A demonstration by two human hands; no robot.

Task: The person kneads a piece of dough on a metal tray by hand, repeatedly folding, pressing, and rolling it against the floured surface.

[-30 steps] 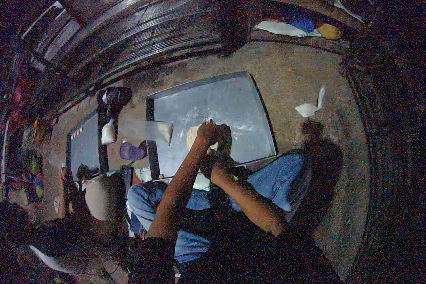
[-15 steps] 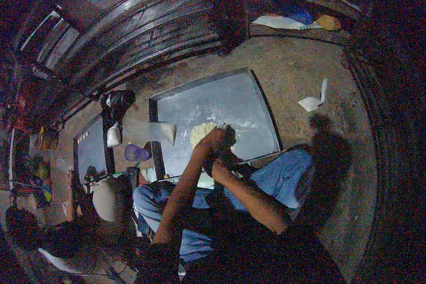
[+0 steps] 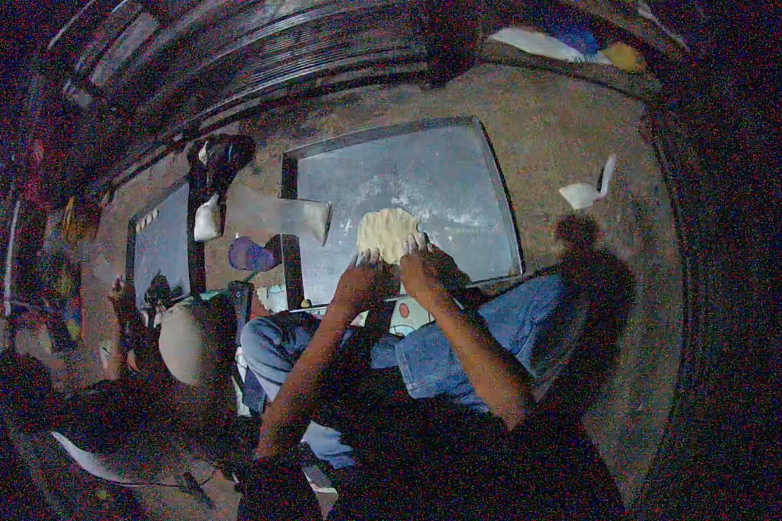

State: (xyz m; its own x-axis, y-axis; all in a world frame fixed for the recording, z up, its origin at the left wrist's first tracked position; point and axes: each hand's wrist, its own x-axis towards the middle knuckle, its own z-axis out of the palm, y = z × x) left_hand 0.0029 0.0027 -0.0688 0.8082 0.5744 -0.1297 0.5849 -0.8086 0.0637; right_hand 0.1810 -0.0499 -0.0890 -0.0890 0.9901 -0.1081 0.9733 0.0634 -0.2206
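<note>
A pale, flattened round of dough (image 3: 386, 233) lies on a grey tray (image 3: 326, 273) with raised dark edges, dusted white in places. My left hand (image 3: 362, 280) is at its near left edge, with light-coloured fingertips stretched toward the dough. At the near right edge, my right hand (image 3: 424, 267) has its fingers extended and their tips on the dough. Both hands are palm down and apart from each other. Their thumbs and undersides are hidden.
Left of the tray are a purple cup (image 3: 251, 254), a white bag (image 3: 208, 219) and a clear sheet (image 3: 308, 217) over its edge. Another person in a pale cap (image 3: 187, 343) sits by a second tray (image 3: 161, 260). A white scoop-like thing (image 3: 582, 194) lies right.
My hands were together over the dough's right side. They have moved apart and back to its near edge, with fingers stretched out. More of the dough now shows, looking flat and round.
</note>
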